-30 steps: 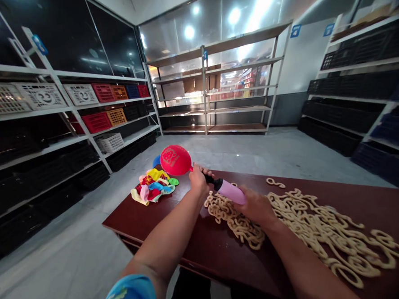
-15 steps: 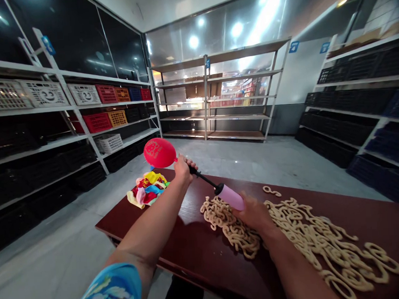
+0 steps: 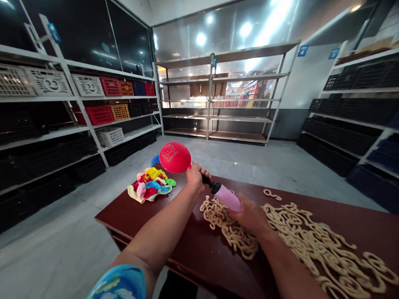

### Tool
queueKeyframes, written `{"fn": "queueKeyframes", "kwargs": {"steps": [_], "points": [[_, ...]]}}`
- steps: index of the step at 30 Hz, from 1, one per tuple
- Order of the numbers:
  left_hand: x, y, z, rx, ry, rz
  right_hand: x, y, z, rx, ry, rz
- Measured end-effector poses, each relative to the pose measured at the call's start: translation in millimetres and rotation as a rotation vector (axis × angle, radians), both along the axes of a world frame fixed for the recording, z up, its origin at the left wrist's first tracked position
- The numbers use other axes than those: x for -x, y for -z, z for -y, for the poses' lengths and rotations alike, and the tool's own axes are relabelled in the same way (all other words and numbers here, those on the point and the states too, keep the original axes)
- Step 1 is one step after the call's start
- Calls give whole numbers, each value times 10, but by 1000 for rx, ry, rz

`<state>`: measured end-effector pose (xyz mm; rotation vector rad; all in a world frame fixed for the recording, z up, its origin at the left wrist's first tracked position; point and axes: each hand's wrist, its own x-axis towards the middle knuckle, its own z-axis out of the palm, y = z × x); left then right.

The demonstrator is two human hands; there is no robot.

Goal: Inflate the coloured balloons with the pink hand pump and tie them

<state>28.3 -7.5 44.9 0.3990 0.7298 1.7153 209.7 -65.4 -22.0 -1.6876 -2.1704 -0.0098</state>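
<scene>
1. Grey floor (image 3: 241, 162) runs through the room; along its left side, white shelving (image 3: 144, 132) carries white, red, orange and black crates.
2. A dark red-brown table (image 3: 113, 213) stands in front, a heap of limp balloons (image 3: 151, 188) lying near its far left corner, in yellow, pink, red, blue and green.
3. The inflated red balloon (image 3: 175, 157), with a printed figure, is raised just to the right of that heap, directly beyond the left hand (image 3: 196, 176), its neck meeting the thumb side.
4. The left hand is closed, fingers curled round the black end of the pump (image 3: 227, 198).
5. The pump slants down rightward between both hands, above the table; its pink barrel runs into the right hand (image 3: 250, 214), which is wrapped firmly about the lower end.
6. Beige curled pieces (image 3: 313, 241) lie beneath and to the right of the right hand, a smaller pile below the barrel.
7. Farthest right, another shelving unit holds dark crates (image 3: 349, 113).
</scene>
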Motion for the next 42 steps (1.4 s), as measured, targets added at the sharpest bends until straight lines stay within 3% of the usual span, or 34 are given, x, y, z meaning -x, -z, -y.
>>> {"fn": "queueKeyframes", "kwargs": {"steps": [5, 8, 11, 17, 21, 25, 31, 34, 38, 42], "points": [[379, -167, -91, -2, -62, 17, -49, -29, -37, 38, 12, -3], [484, -196, -134, -15, -105, 7, -72, -25, -43, 46, 8, 4], [410, -131, -137, -6, -116, 2, -71, -1, -28, 34, 11, 19], [-7, 56, -4, 6, -35, 8, -17, 40, 16, -40, 18, 64], [-163, 97, 65, 0, -6, 3, 5, 41, 14, -41, 32, 57], [-65, 37, 32, 20, -22, -4, -14, 34, -5, -31, 27, 44], [398, -149, -99, 18, -109, 12, -102, -22, -20, -50, 30, 75], [535, -165, -127, 23, -151, 4, -125, -26, -24, -107, 24, 99], [484, -79, -96, 34, -176, 11, -64, 4, -2, -106, 36, 88], [249, 30, 10, 34, -123, 20, 55, -14, 76, -140, -8, 60]]}}
